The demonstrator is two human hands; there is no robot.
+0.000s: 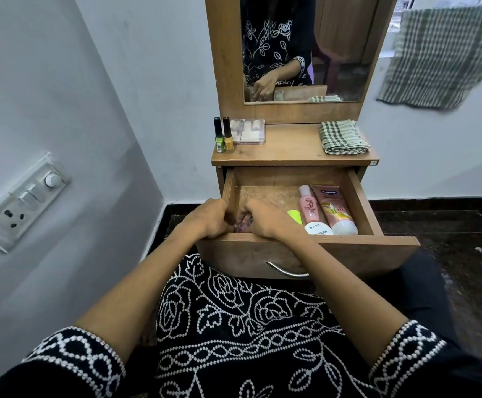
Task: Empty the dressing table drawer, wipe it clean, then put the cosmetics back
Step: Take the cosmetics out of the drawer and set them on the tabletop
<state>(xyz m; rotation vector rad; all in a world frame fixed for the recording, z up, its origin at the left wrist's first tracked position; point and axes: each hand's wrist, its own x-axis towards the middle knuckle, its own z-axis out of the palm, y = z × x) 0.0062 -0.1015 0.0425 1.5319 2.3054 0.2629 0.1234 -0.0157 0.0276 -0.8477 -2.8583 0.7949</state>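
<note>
The wooden drawer (360, 196) stands pulled out. Inside on the right lie a pink bottle (310, 209), a pink tube with a white cap (336, 211), a white-lidded polish jar (317, 227) and a neon yellow item (295, 216). My left hand (208, 218) and my right hand (262, 218) meet at the drawer's front left corner, fingers curled around small pinkish clear items (242, 226) that are mostly hidden. On the tabletop (291, 145) stand a green nail polish (219, 136), a yellow nail polish (228, 135), a clear box of small items (248, 131) and a folded checked cloth (343, 137).
A mirror (334, 47) rises behind the tabletop. A checked towel (440, 53) hangs at the upper right. A wall switchboard (24, 199) sits on the left. The drawer handle (285, 270) is just above my lap, and dark floor lies to the right.
</note>
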